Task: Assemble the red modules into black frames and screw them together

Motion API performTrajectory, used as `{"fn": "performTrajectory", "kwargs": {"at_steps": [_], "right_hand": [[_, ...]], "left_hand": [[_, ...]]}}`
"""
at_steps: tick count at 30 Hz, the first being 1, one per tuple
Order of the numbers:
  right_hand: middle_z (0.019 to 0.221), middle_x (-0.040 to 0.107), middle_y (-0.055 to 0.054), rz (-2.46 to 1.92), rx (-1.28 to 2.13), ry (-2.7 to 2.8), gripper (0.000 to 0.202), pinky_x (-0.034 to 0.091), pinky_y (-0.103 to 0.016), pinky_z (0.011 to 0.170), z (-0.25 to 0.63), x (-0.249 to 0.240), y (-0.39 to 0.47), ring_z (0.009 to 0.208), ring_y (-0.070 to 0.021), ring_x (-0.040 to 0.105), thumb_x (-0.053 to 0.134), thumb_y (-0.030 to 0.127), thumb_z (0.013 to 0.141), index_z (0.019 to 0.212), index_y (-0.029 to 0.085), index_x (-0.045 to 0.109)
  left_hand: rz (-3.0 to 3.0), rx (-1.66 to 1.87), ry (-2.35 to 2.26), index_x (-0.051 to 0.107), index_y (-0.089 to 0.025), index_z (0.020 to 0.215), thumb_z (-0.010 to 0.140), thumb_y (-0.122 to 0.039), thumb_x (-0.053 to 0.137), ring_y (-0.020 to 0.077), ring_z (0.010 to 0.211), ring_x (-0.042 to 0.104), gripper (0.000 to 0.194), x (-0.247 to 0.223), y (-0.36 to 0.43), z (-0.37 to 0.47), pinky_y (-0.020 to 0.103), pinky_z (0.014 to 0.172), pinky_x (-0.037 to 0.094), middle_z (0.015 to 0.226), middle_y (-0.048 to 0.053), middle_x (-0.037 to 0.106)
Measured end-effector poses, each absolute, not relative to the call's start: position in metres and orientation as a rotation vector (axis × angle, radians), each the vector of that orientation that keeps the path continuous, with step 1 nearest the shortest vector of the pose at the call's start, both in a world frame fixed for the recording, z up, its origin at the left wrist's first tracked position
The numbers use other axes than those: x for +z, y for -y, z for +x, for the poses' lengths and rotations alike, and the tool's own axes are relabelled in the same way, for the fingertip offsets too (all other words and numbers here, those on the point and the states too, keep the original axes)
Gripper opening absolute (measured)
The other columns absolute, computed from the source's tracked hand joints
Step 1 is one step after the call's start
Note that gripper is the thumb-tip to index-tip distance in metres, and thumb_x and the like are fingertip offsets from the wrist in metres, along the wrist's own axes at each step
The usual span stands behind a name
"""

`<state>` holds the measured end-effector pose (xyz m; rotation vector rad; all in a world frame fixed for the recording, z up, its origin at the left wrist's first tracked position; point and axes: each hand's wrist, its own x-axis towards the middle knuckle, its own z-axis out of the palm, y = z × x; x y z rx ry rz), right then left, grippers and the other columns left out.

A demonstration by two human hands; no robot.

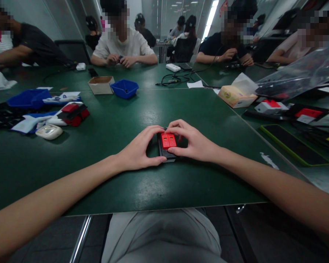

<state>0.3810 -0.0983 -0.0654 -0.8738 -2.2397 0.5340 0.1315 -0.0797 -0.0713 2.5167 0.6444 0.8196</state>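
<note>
In front of me on the green table (120, 186) lies a flat black box-like piece (168, 156). On top of it sits a red plastic part (168, 140) with two small dark slots near its far end. My left hand (142, 148) is curved around the left side of the black piece, with its thumb at the near edge and its fingers at the far edge. My right hand (193, 140) has the red part between its thumb and fingers, over the black piece. The fingertips of both hands come close together at the far end.
Left lie gloves, a red-and-black part (74, 112), a white oval object (49, 132) and a blue bin (26, 98). Farther back are a cardboard box (101, 86) and a blue tray (124, 88). Right are a tissue box (237, 95) and a green-edged black slab (293, 144). People sit opposite.
</note>
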Motion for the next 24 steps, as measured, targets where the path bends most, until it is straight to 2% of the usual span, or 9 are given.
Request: {"fn": "performTrajectory", "kwargs": {"at_steps": [3,9,11,14,18,21,24], "right_hand": [[0.136,0.057,-0.013,-0.858,0.537,2.271,0.046,0.047,-0.049,0.11,0.382,-0.068,0.097,0.128,-0.0301,0.058,0.071,0.046,0.09,0.129,0.024,0.062],[0.138,0.061,-0.018,-0.955,0.635,2.258,0.071,0.052,-0.051,0.104,0.385,-0.077,0.092,0.123,-0.0327,0.063,0.07,0.056,0.089,0.144,0.017,0.048],[0.144,0.057,-0.021,-0.965,0.7,2.278,0.084,0.051,-0.053,0.106,0.387,-0.08,0.09,0.127,-0.035,0.061,0.07,0.063,0.087,0.15,0.015,0.042],[0.154,0.048,-0.022,-0.951,0.756,2.352,0.108,0.045,-0.056,0.113,0.391,-0.08,0.089,0.138,-0.039,0.053,0.077,0.071,0.076,0.158,0.018,0.032],[0.163,0.035,-0.022,-0.947,0.702,2.437,0.127,0.035,-0.061,0.12,0.392,-0.079,0.092,0.148,-0.0421,0.04,0.085,0.069,0.068,0.164,0.021,0.017],[0.164,0.032,-0.025,-0.974,0.651,2.459,0.133,0.036,-0.063,0.119,0.39,-0.08,0.095,0.148,-0.0429,0.039,0.087,0.064,0.067,0.165,0.019,0.009],[0.163,0.032,-0.027,-0.988,0.584,2.465,0.131,0.039,-0.062,0.118,0.386,-0.082,0.097,0.147,-0.0431,0.04,0.088,0.057,0.069,0.164,0.016,0.007]], "left_hand": [[2.512,0.809,-0.656,0.046,-0.021,0.142,0.081,-0.053,0.078,0.0351,0.133,0.056,0.076,-0.071,0.08,0.131,0.053,0.115,0.047,0.144,0.018,0.055],[2.539,0.813,-0.641,0.048,-0.019,0.141,0.082,-0.051,0.078,0.0355,0.135,0.054,0.074,-0.073,0.079,0.13,0.053,0.115,0.047,0.145,0.019,0.054],[2.547,0.822,-0.628,0.049,-0.019,0.14,0.082,-0.049,0.078,0.0356,0.135,0.055,0.071,-0.074,0.078,0.13,0.053,0.115,0.047,0.144,0.019,0.053],[2.538,0.836,-0.62,0.051,-0.019,0.137,0.08,-0.048,0.079,0.0361,0.135,0.055,0.07,-0.074,0.078,0.131,0.053,0.114,0.047,0.144,0.019,0.053],[2.521,0.843,-0.616,0.051,-0.019,0.135,0.079,-0.048,0.08,0.0355,0.133,0.056,0.069,-0.073,0.079,0.13,0.054,0.113,0.048,0.143,0.019,0.054],[2.524,0.842,-0.606,0.051,-0.019,0.135,0.079,-0.048,0.08,0.036,0.133,0.055,0.069,-0.072,0.079,0.13,0.055,0.112,0.048,0.143,0.02,0.054],[2.536,0.851,-0.585,0.05,-0.019,0.135,0.079,-0.046,0.08,0.0363,0.134,0.055,0.068,-0.072,0.079,0.129,0.055,0.113,0.047,0.143,0.02,0.053]]}}
